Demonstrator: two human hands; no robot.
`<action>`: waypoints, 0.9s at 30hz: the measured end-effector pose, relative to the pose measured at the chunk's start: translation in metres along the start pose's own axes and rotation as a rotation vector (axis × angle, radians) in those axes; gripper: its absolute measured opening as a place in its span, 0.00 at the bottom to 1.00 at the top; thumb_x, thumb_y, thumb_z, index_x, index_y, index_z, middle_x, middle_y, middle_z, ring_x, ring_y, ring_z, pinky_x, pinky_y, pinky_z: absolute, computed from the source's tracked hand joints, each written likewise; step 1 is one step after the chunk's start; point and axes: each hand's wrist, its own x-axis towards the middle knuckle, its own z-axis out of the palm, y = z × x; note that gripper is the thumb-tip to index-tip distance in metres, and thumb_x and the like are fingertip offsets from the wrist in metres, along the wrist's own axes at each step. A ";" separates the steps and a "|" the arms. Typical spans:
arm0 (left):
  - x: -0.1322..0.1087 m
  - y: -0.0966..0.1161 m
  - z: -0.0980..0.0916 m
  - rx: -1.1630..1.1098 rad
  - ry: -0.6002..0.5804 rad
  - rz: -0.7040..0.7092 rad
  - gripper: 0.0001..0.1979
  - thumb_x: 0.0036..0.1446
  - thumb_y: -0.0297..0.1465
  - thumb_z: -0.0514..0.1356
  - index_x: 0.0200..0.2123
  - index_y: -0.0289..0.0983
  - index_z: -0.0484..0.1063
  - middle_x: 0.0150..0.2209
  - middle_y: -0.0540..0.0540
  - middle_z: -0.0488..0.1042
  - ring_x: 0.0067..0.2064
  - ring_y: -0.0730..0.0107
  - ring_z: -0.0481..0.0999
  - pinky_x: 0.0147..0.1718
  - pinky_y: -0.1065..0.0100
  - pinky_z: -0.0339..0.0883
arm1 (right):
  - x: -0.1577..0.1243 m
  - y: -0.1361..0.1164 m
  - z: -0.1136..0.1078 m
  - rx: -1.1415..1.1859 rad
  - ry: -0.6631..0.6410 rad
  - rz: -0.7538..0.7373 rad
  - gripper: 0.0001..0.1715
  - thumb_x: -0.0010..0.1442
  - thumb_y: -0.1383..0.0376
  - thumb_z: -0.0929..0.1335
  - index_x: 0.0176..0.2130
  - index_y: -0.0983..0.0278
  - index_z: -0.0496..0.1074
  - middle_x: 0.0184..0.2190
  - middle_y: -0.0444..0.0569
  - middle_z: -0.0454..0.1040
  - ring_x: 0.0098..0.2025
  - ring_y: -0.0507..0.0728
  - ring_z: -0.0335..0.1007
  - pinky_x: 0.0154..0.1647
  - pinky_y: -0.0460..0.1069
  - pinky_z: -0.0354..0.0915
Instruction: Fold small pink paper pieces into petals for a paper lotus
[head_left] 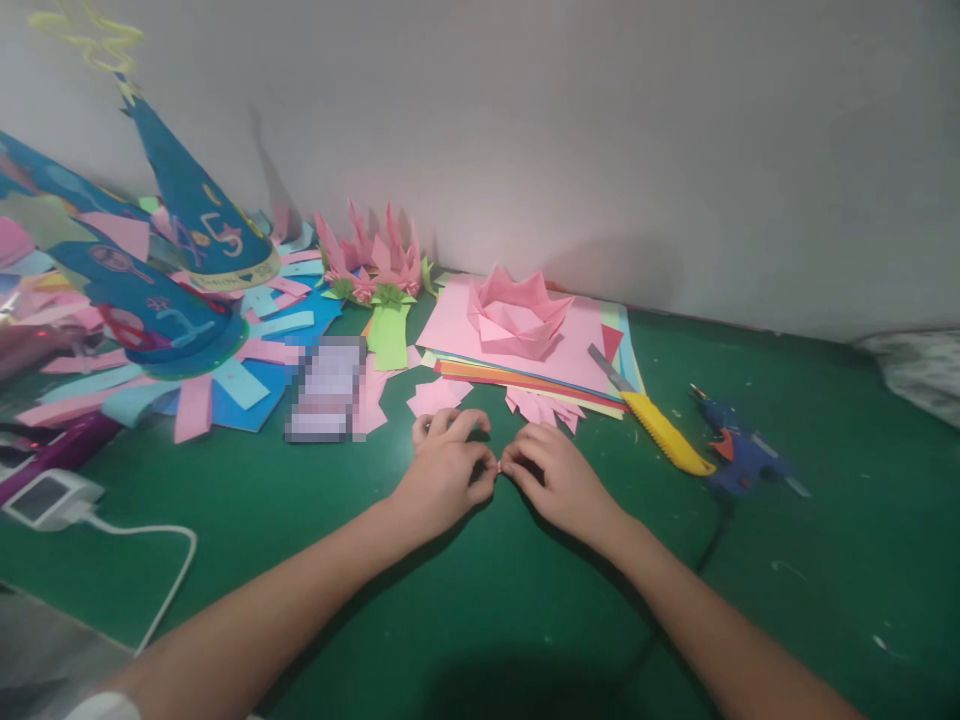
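Observation:
Over the middle of the green table, my left hand [446,465] and my right hand [555,475] meet fingertip to fingertip. Both pinch a tiny pale pink piece, probably paper [500,467], mostly hidden by the fingers. Just beyond the hands lie pink paper cutouts [439,397] and a small heap of pink paper strips [541,407]. Behind them, a folded pink paper flower [517,312] rests on a stack of coloured paper sheets [450,320].
To the right lie a yellow-handled knife [667,432] and a blue glue gun [750,455]. Left are decorated blue paper cones [199,210], a pink paper crown [371,260], a blurred-out phone [326,390] and a white device with a cable [56,498]. A wall [675,130] stands behind.

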 end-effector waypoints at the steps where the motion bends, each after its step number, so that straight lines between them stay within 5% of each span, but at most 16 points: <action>1: 0.000 0.000 0.001 0.003 -0.002 -0.004 0.05 0.52 0.29 0.60 0.25 0.39 0.74 0.47 0.49 0.68 0.48 0.60 0.62 0.46 0.54 0.49 | 0.000 -0.001 0.000 -0.002 0.007 0.010 0.07 0.59 0.69 0.64 0.29 0.64 0.68 0.29 0.48 0.67 0.35 0.56 0.62 0.37 0.52 0.59; 13: -0.002 0.010 0.009 0.059 0.079 -0.040 0.04 0.50 0.27 0.58 0.25 0.36 0.71 0.45 0.44 0.67 0.48 0.58 0.63 0.48 0.52 0.50 | 0.003 -0.005 0.002 0.013 0.040 0.047 0.06 0.54 0.72 0.65 0.26 0.63 0.67 0.25 0.45 0.66 0.31 0.55 0.62 0.32 0.50 0.59; 27: 0.002 0.002 0.004 -0.099 0.010 -0.208 0.03 0.52 0.33 0.62 0.30 0.44 0.77 0.44 0.48 0.65 0.49 0.59 0.62 0.47 0.54 0.53 | 0.006 -0.002 -0.001 0.078 0.013 0.105 0.03 0.54 0.70 0.66 0.31 0.63 0.69 0.26 0.44 0.68 0.31 0.54 0.64 0.32 0.49 0.59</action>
